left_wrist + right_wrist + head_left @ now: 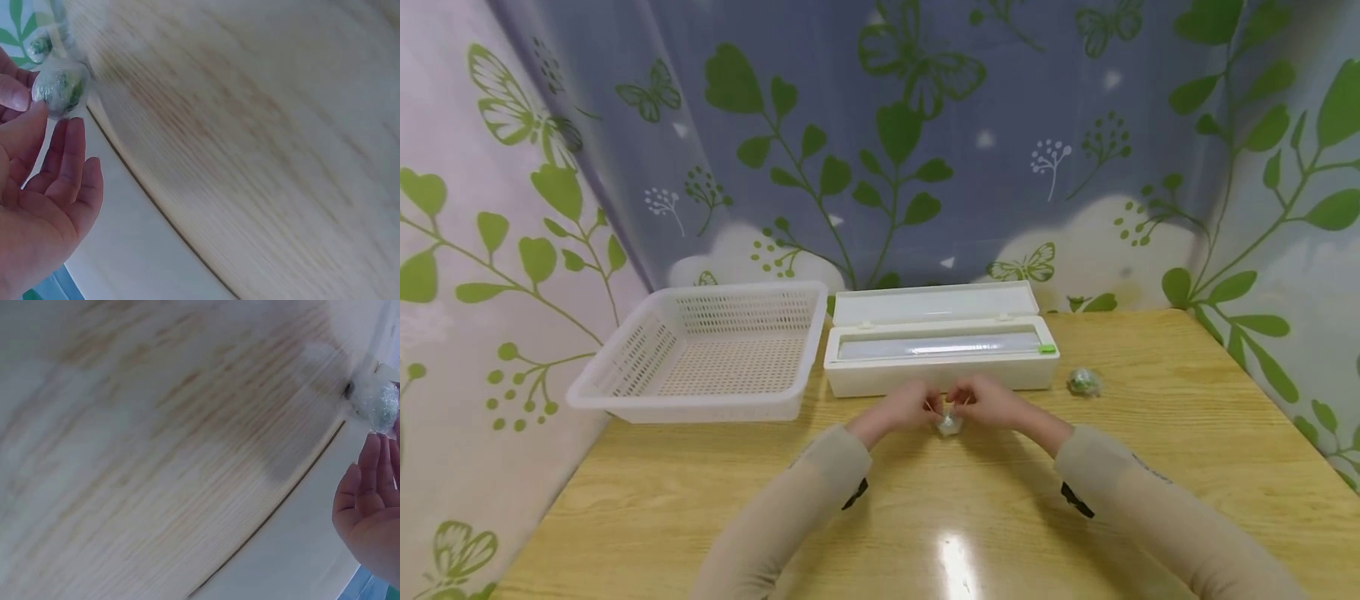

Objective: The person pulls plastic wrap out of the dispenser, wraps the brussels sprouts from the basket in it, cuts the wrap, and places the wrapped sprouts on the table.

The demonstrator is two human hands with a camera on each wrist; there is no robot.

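A small round bundle (950, 426), green and whitish inside clear plastic film, is between both hands just in front of a white cling film box (942, 380). My left hand (913, 405) pinches it from the left with thumb and forefinger. From the right, my right hand (989, 402) pinches the film at its top. Close up in the left wrist view, the wrapped bundle (61, 91) looks shiny and crinkled. Only part of the right hand (375, 506) shows in the right wrist view, its fingertips right at the bundle (380, 405).
Behind the hands, the film box has its lid (936, 305) raised, with a film roll (936, 345) inside and a green tab at its right end. A white perforated basket (700, 407) stands left of it. Another wrapped bundle (1084, 382) lies on the wooden table (1195, 417) to the right.
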